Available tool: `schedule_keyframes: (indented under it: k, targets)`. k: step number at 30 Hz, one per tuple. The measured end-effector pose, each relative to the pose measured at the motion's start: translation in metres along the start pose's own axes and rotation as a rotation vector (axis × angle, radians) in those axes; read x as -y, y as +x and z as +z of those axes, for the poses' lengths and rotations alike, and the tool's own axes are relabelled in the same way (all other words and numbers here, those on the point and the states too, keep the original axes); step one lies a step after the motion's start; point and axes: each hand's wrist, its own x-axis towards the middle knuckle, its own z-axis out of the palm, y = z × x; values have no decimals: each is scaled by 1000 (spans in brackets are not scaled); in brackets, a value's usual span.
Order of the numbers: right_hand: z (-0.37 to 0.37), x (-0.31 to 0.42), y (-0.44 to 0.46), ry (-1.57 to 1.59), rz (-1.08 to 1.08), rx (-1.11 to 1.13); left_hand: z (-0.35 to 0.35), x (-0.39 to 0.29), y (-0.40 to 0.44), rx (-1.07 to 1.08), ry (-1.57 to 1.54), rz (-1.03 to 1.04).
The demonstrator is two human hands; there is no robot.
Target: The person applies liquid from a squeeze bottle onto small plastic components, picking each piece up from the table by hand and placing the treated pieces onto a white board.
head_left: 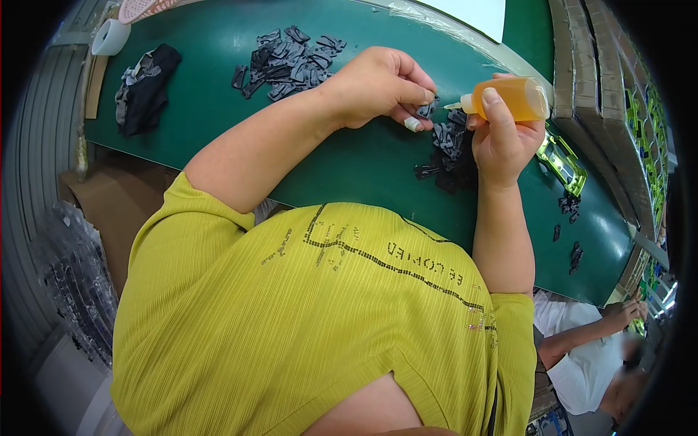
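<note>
Wearing a yellow-green ribbed top (291,312) across the lower centre of the frame. Facing a green worktable (349,163) spanning the top of the frame, with stacked cardboard boxes (582,65) lining the upper right and another person (574,349) in white showing at lower right.

Gripping an amber squeeze bottle (512,99) in the right hand (500,149) at upper right, wrapping the fingers around the far side and pressing the thumb flat on the near side. Holding the bottle on its side, pointing its thin nozzle left. Reaching in from the left with the left hand (371,86), wearing a white wrap on one fingertip.

Keeping a grey pile of parts (294,62) beyond the left forearm, at upper centre, and a dark cloth (149,91) at upper left. Having a bright-green plastic frame (563,163) right of the right wrist, and a darker cluster of parts (452,156) between the hands.

Pinching a small grey part (427,109) between left thumb and fingertips, right of upper centre, just beside the nozzle tip; contact between them being too small to tell.
</note>
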Motion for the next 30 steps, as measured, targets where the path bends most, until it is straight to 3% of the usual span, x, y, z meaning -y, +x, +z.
schedule_keyframes:
  k: [30]
  targets:
    - [7, -3, -5, 9, 57, 18, 1, 1, 2, 8, 12, 19]
